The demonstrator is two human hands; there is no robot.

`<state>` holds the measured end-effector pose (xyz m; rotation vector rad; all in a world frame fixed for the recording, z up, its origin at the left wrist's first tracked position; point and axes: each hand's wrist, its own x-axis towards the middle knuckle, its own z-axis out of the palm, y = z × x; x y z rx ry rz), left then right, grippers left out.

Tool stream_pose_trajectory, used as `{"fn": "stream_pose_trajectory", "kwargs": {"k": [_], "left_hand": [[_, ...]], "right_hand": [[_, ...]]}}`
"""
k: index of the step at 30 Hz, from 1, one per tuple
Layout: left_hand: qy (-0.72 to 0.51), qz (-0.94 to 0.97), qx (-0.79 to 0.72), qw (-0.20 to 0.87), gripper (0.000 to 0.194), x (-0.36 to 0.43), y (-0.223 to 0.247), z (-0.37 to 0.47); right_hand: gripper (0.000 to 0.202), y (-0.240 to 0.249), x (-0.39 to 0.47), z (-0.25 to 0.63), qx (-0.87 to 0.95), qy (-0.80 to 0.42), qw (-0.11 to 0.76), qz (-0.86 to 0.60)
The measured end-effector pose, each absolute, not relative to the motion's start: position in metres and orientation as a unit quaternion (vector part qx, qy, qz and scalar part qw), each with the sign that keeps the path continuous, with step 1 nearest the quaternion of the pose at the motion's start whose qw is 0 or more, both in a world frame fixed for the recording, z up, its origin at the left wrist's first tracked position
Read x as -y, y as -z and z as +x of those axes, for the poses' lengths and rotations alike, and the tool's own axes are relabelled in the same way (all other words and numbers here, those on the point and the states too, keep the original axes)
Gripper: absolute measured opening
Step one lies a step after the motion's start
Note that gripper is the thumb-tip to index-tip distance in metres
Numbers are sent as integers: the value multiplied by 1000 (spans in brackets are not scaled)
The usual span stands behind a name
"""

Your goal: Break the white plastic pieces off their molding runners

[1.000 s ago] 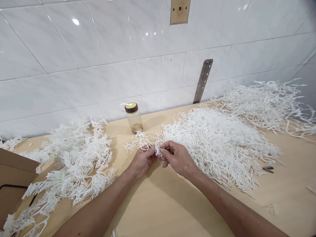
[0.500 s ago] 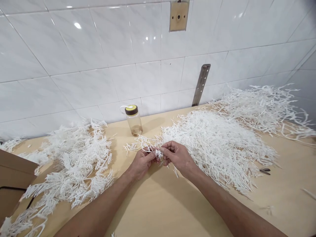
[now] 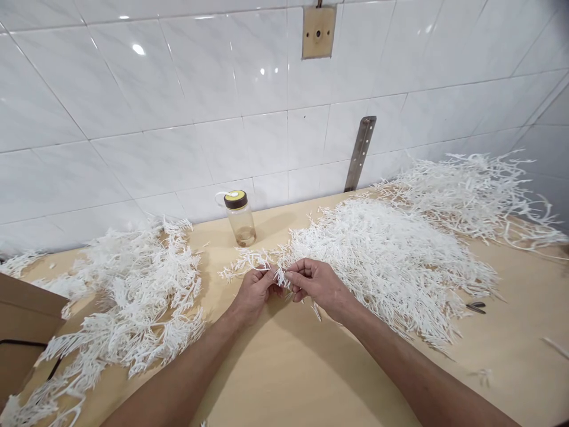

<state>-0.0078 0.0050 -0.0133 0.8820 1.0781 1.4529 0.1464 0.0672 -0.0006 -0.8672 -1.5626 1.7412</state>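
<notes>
My left hand (image 3: 256, 295) pinches a small white branched plastic piece (image 3: 281, 276) near the table's middle. Close beside it, my right hand (image 3: 315, 286) has thumb and forefinger closed on the right side of the same piece's tips. A large heap of white branched pieces (image 3: 382, 261) lies just right of my right hand. Left of my left arm spreads another heap of white sprigs (image 3: 137, 290). A few loose sprigs (image 3: 242, 261) lie just beyond my left hand.
A clear bottle with a yellow and black lid (image 3: 242, 219) stands behind my hands. A metal strip (image 3: 360, 153) leans on the tiled wall. Longer white strands (image 3: 471, 190) lie back right, small dark snips (image 3: 476, 307) at right, a cardboard box (image 3: 31, 320) at left.
The white piece between my fingers has turned, and its looped stem no longer sticks up above my left hand. Both hands stay close together in nearly the same place.
</notes>
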Motion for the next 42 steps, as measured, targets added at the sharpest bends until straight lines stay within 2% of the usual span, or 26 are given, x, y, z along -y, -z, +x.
{"fn": "stream_pose_trajectory", "kwargs": {"k": [6,13,17,27,32,42], "left_hand": [[-606,383,-450,532,35,-4,14,-8],[-577,372,-396,610,27,-4,13,-11],[-575,361,-400,615,20,-4,10,-12],[-601,364,-390,595,25,-1,3,-8],[-592,409,-422,552,22,-2,10,-10],[-621,389,-464,498,29,-5,12,-10]], "right_hand": [[34,2,-69,148,570,-684,332,-310],[39,8,-72,148,572,-670,341,-327],[38,9,-74,148,567,-675,347,-320],[39,6,-72,149,572,-677,334,-320],[38,3,-73,150,570,-678,342,-314],[39,5,-72,147,510,-708,368,-321]]}}
